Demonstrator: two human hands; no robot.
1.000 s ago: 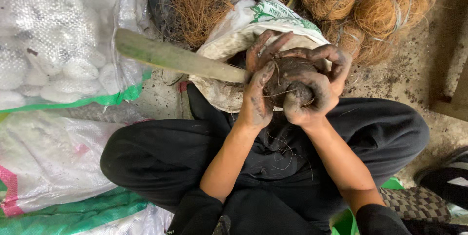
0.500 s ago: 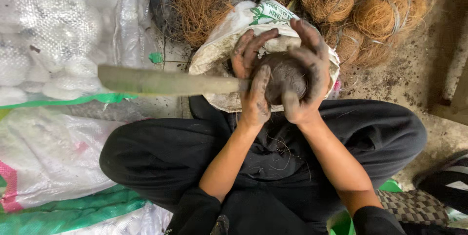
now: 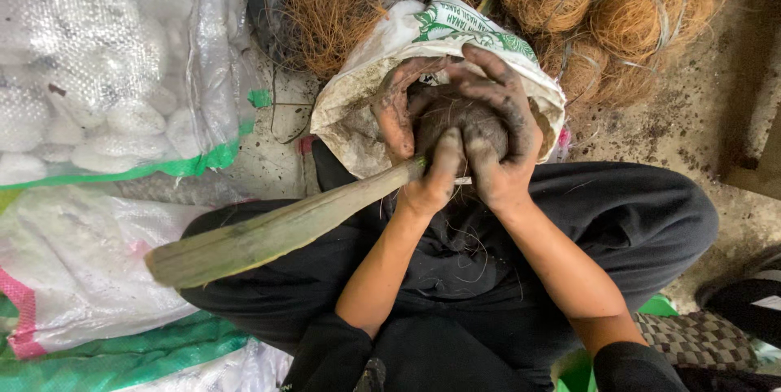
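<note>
Over soil sack (image 3: pixel 358 115) — both hands' grip clamped on dark ball (image 3: pixel 455 115); green stalk (image 3: pixel 277 233) swung downward since earlier.

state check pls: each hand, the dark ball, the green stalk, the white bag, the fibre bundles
left hand: soil-smeared, cupped on the ball's left side
right hand: soil-smeared, wrapped over the ball's top and right
dark ball: enclosed between both hands, over the bag
green stalk: angled down-left from the hands, across the lap
white bag: open, rim rolled down, dirty
fibre bundles: round, tied with bands, on the floor
</note>
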